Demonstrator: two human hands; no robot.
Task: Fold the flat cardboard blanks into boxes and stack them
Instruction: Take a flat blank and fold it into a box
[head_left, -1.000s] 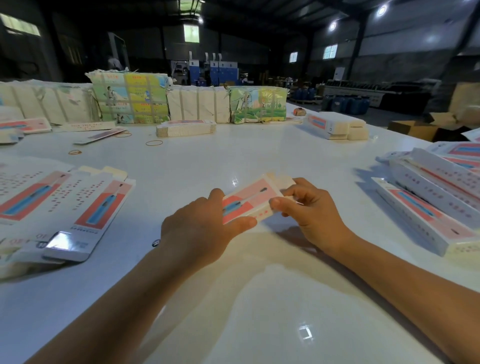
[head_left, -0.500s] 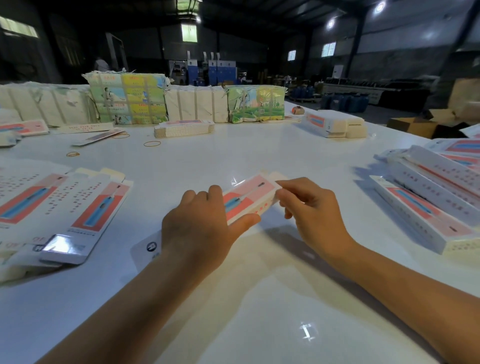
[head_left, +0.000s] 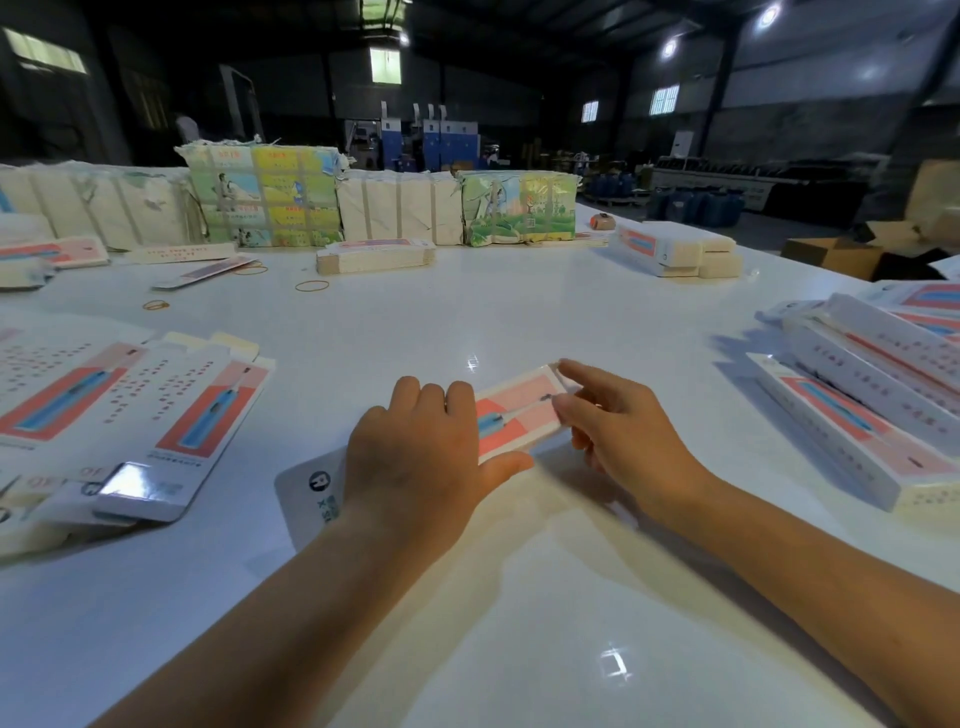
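Trouble from here, as I judge it, would come at the far end of the box (head_left: 519, 413), which sits near the middle of the white counter (head_left: 519, 597) between my two hands. My left hand (head_left: 415, 457) lies over its near end with the fingers curled over the top and the thumb hooked along the near edge, so it grips the box; a rounded white flap (head_left: 306, 483) pokes out to the left from under that wrist. My right hand (head_left: 618, 431) is at the far end with the forefinger stretched out over the end flap and the thumb touching the printed face, the other fingers loosely bent; whether it pinches the flap or only presses it I cannot tell. If the forefinger pushes before the tab is lined up with its slot, the flap would likely crease or buckle, not tuck. The counter looks glossy, so a hard push could slide the box from under my left hand. Too firm a squeeze on the left might flatten the thin card walls. The flat blanks (head_left: 119, 410) lie well apart on the left, the finished boxes (head_left: 872, 400) are heaped loosely on the right, and a careless set-down there could topple them
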